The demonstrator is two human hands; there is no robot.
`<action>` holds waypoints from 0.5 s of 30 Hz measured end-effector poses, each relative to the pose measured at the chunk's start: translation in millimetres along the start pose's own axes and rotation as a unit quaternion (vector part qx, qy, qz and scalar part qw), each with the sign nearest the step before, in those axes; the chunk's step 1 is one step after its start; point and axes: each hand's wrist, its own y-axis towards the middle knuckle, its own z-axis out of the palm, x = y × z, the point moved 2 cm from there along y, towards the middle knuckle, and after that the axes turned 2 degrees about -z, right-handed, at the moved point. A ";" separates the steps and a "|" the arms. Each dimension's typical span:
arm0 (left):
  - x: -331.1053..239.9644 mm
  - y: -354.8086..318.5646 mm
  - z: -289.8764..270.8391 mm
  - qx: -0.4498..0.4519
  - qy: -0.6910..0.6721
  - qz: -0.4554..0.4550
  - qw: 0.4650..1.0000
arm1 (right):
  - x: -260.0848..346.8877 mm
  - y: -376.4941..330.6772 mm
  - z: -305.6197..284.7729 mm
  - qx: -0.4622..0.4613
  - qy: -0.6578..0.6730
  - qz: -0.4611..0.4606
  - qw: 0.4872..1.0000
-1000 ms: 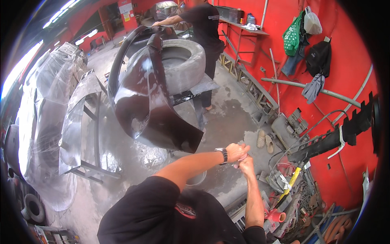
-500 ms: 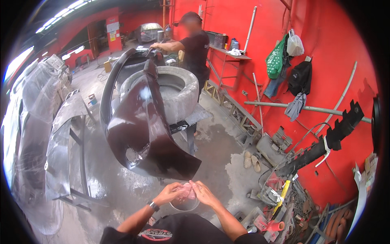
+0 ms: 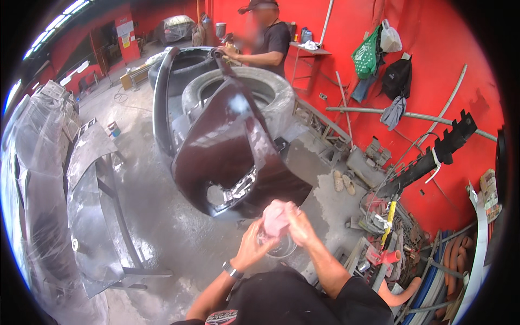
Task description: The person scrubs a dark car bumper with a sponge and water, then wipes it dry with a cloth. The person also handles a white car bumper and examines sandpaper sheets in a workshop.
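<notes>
Between my two hands is a crumpled pink cloth, its weave too blurred to make out (image 3: 276,215). My left hand (image 3: 251,246) grips its lower left side, while my right hand (image 3: 301,227) has its fingers closed on the right side. Just beyond them is the near corner of a glossy dark maroon car bumper (image 3: 214,154), with a round opening low on its face. Below my hands shows part of a round, clear-rimmed container (image 3: 286,250); its contents are hidden.
The bumper rests against a large grey tire (image 3: 279,89). A co-worker (image 3: 265,40) stands behind it, holding what looks like a spray gun (image 3: 221,31). Left are a grey panel on a stand (image 3: 89,189) and a plastic-covered car (image 3: 40,162). Hoses and scrap parts (image 3: 387,233) crowd the right.
My hands have lifted the pink cloth up and to the right, away from the container. The view has shifted, so the bumper sits further right. The co-worker's spray gun now shows.
</notes>
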 end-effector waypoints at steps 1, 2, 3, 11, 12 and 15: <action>2.1 7.6 -5.2 -0.018 -0.003 0.020 1.000 | 16.6 -6.3 5.1 -0.064 -0.061 -0.018 0.996; 1.6 17.2 -12.3 0.006 0.024 0.025 0.999 | 34.5 -8.2 2.2 0.003 -0.110 -0.079 0.991; 3.5 25.5 -21.8 0.025 0.059 0.027 0.998 | 53.4 -11.9 10.1 -0.012 -0.195 -0.112 0.974; -53.4 83.9 -28.4 0.154 0.057 0.092 0.982 | 11.8 -18.5 -34.4 -0.116 0.112 -0.115 0.980; -62.4 90.9 -25.6 0.160 0.039 0.039 0.986 | 3.9 -17.2 -17.7 -0.064 0.177 -0.139 0.972; -50.0 113.4 -9.0 0.099 0.030 0.109 0.989 | -31.1 -1.2 16.8 -0.113 0.059 -0.255 0.958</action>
